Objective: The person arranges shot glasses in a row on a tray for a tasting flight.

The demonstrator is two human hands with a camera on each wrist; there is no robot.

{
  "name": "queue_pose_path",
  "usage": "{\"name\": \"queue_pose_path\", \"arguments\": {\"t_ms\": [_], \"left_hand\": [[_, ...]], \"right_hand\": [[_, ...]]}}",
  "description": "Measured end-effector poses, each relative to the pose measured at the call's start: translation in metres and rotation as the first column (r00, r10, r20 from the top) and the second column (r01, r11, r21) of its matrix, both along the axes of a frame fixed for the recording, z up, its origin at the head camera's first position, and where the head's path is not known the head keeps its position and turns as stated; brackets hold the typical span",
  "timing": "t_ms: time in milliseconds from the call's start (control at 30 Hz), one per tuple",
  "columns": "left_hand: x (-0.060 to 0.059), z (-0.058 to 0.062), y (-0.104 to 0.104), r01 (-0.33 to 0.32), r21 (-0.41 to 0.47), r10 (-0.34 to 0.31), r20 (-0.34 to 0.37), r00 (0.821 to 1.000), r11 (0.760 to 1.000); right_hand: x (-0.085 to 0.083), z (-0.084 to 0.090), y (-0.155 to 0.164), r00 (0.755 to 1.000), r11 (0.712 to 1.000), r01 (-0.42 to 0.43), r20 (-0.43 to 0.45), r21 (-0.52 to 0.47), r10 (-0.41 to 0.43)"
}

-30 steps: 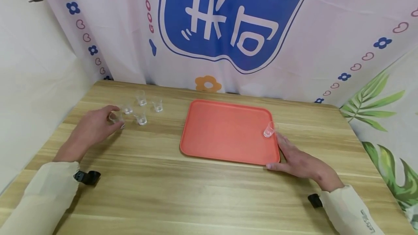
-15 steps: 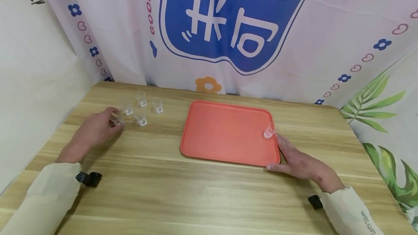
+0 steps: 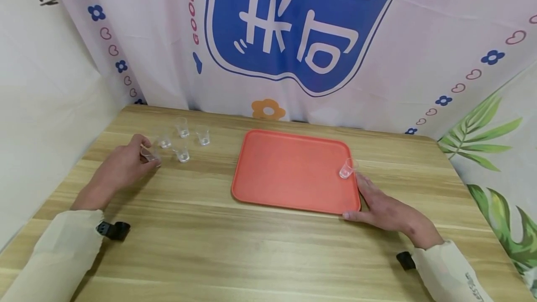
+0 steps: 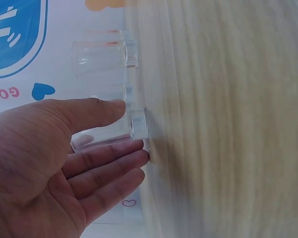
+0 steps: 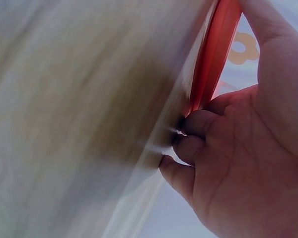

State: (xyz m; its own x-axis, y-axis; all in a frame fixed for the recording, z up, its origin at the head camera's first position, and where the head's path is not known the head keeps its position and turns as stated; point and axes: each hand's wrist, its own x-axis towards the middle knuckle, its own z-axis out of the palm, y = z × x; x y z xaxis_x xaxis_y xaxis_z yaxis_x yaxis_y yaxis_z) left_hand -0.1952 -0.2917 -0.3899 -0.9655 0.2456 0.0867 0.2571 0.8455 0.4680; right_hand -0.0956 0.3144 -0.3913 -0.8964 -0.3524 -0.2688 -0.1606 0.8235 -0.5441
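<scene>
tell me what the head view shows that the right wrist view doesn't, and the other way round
Only the head view: the left hand pinching a clear cup, four more clear cups grouped beside it, and the blue emblem on the hanging cloth.

Only the right wrist view: the palm side of the right hand, seen close up.

Both: that hand at the edge of the red tray, the wooden table and the orange flower on the cloth.

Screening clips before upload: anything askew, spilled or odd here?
Nothing stands out: the lone cup on the red tray stands upright, four cups stand near the left hand, and no spill shows.
</scene>
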Motion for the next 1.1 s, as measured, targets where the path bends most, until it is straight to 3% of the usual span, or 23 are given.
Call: {"name": "queue_pose_path", "arguments": {"t_ms": [300, 633, 1100], "left_hand": [[0.001, 0.003, 0.003, 0.010, 0.003, -0.010, 0.008, 1.000, 1.000], [0.005, 0.015, 0.013, 0.016, -0.002, -0.016, 0.001, 1.000, 1.000], [0.016, 0.037, 0.041, 0.022, -0.038, -0.025, -0.079, 0.997, 0.999]], "right_hand": [[0.001, 0.001, -0.001, 1.000, 1.000, 0.003, 0.004, 0.000, -0.003], [0.001, 0.000, -0.001, 1.000, 1.000, -0.002, 0.001, 0.001, 0.002], [0.000, -0.001, 0.000, 1.000, 1.000, -0.008, 0.002, -0.006, 0.008]]}}
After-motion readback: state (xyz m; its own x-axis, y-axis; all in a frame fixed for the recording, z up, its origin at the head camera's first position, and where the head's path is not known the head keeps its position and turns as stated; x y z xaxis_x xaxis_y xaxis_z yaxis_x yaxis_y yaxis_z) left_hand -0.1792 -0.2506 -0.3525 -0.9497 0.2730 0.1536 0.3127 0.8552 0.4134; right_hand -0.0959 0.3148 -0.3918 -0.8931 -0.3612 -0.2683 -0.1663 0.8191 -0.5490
